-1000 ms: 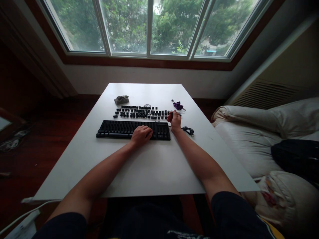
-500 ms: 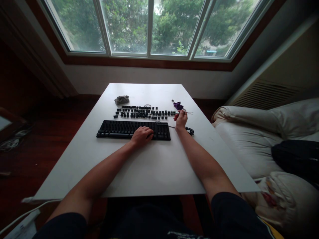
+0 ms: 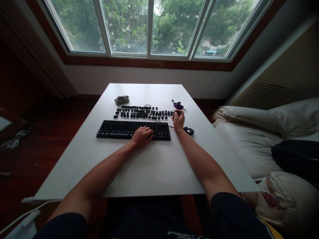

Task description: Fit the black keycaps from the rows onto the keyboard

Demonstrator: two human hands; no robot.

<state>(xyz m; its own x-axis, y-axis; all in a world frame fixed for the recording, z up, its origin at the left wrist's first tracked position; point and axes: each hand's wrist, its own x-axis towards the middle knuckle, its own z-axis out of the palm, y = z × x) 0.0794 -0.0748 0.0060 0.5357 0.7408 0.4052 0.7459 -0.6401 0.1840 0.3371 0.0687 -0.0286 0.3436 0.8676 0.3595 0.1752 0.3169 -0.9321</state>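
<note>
A black keyboard (image 3: 117,129) lies across the white table in front of me, with many of its keys bare of caps. My left hand (image 3: 142,135) rests on its right half, fingers stretched over the keys and holding nothing. Beyond the keyboard's right end, my right hand (image 3: 178,120) is raised and closed around a keycap puller (image 3: 172,118). The puller's red handle shows at the fingers and its thin wires stick out to the right. A dark bit shows at the fingertips, too small to name. Several loose black keycaps (image 3: 136,114) stand in rows behind the keyboard.
A grey crumpled cloth (image 3: 122,100) lies at the table's back left. Near the back right are a purple cloth (image 3: 178,105) and a brush-like stick. The coiled black cable (image 3: 188,131) sits right of the keyboard. A pale sofa (image 3: 239,142) stands beyond the right edge.
My right hand has shifted slightly left, towards the right end of the keycap rows, with the keycap puller still in it. My left hand and the keyboard have stayed in place.
</note>
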